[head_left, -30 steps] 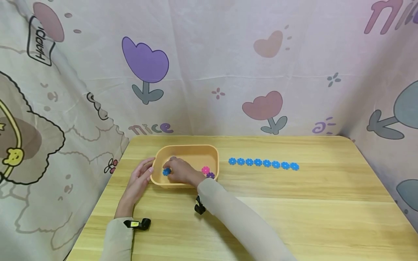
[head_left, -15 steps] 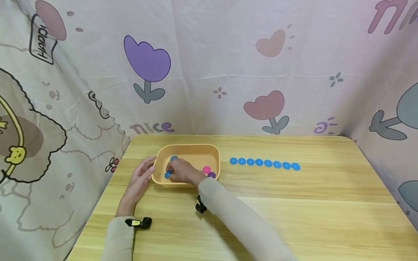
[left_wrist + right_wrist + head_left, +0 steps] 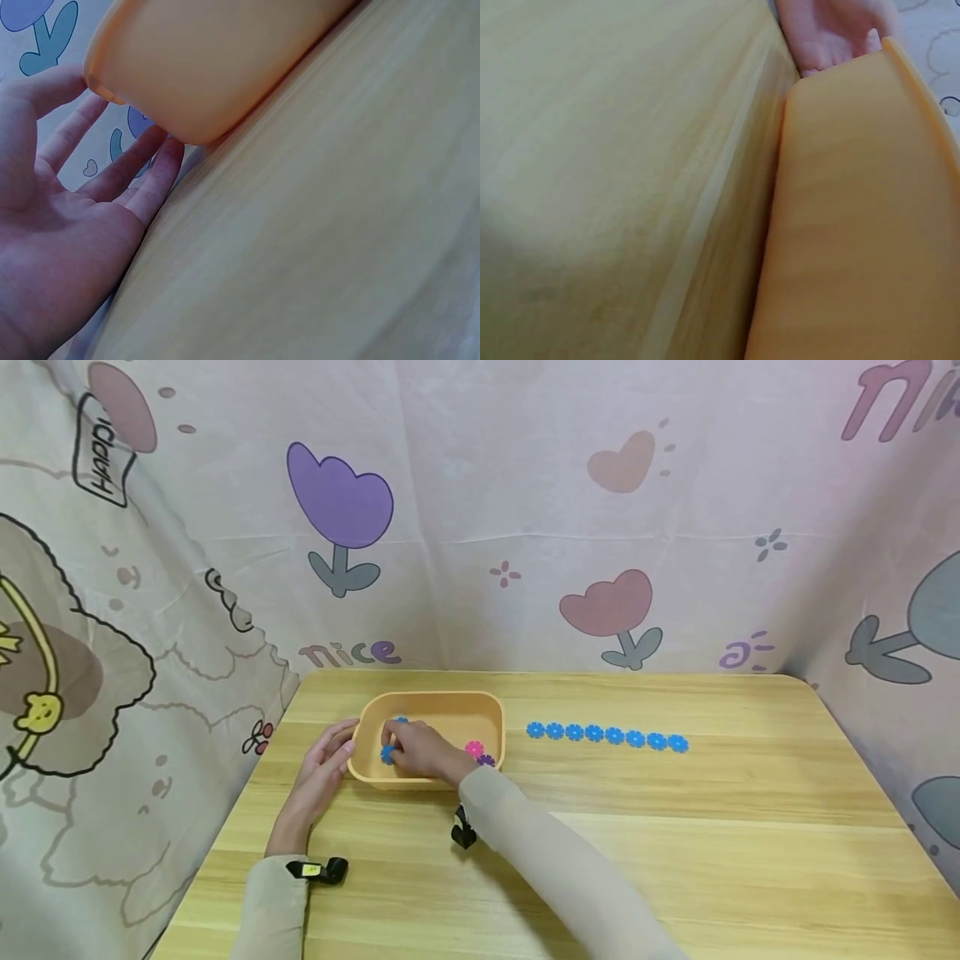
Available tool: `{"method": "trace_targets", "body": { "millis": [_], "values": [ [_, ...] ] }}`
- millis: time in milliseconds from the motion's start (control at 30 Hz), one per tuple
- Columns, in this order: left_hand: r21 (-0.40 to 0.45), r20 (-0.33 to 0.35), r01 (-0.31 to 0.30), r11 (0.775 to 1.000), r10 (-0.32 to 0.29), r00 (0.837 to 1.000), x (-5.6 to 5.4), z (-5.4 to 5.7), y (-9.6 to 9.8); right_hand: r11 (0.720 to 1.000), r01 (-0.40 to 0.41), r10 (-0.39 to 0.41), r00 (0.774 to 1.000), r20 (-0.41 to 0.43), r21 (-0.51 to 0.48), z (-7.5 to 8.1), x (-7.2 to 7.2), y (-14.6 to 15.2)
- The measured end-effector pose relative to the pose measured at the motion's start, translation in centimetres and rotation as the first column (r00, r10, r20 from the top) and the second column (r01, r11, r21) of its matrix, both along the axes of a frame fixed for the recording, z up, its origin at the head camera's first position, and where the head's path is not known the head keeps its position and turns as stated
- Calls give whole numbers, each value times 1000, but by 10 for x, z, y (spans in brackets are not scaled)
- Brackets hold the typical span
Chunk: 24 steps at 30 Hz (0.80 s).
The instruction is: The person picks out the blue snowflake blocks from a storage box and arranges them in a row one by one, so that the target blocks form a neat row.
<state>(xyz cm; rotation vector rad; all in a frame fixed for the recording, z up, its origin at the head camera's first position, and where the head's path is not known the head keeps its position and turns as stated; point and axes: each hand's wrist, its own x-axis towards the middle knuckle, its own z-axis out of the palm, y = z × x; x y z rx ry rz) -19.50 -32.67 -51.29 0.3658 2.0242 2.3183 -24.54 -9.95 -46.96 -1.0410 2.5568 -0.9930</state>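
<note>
A shallow orange plastic basin [image 3: 450, 695] stands at the left of the table. My right hand [image 3: 423, 750] reaches into it and pinches a blue flower-shaped interlocking disc [image 3: 387, 755] between thumb and fingers. Just behind that hand, another blue disc [image 3: 402, 722] shows partly. At the basin's right end lie a pink disc [image 3: 474, 749] and a purple disc [image 3: 486, 761]. My left hand [image 3: 318, 775] rests against the basin's left end, its fingers [image 3: 161, 169] loosely extended along the outer wall. In the right wrist view, the basin's wall hides my right hand.
Right of the basin, several blue discs [image 3: 594, 733] lie in a slightly slanting row on the wooden table [image 3: 712, 860]. A printed cloth [image 3: 465, 485] hangs behind the table and along its sides.
My right hand shifts slightly within the basin, the blue disc at its fingertips moving a little down, then back up. The left hand stays against the basin.
</note>
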Motion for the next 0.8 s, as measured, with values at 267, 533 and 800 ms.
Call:
{"method": "trace_targets", "body": {
  "millis": [267,533,800],
  "values": [
    [1,13,-14,1000,14,1000,0,0,-1,982,88,-78,995,63,-170,10,0,9],
    [-2,17,-24,1000,24,1000,0,0,0,946,113,-59,982,180,-304,25,5,27],
    [0,27,-41,999,41,999,1,3,2,921,115,-50,982,179,-373,40,12,47]
  ]
}}
